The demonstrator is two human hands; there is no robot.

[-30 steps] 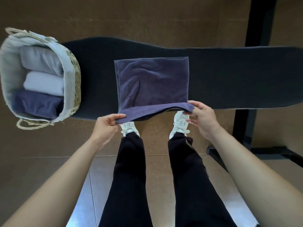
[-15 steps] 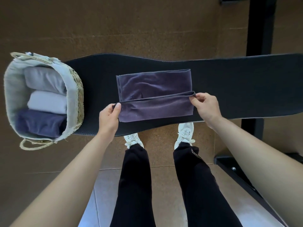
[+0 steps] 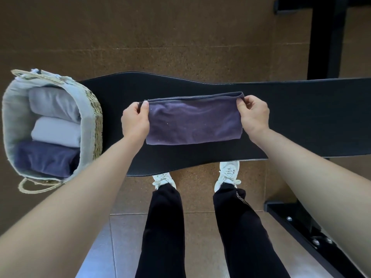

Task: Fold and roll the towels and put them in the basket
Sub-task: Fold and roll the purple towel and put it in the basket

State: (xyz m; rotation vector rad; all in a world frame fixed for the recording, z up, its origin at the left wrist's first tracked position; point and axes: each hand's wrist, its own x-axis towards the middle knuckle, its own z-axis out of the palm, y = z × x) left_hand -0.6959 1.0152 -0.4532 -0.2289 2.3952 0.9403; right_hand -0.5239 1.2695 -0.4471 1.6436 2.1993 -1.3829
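Both hands pinch the purple towel at its far corners, left hand and right hand; it lies folded on the dark mat, near the basket; uneven release could skew the fold.

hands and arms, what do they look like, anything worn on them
Two bare human hands, the left hand and the right hand, without gloves. The left forearm and the right forearm are uncovered up to the frame edge, with no sleeves in view. No watch, bracelet or ring shows, and no markings.
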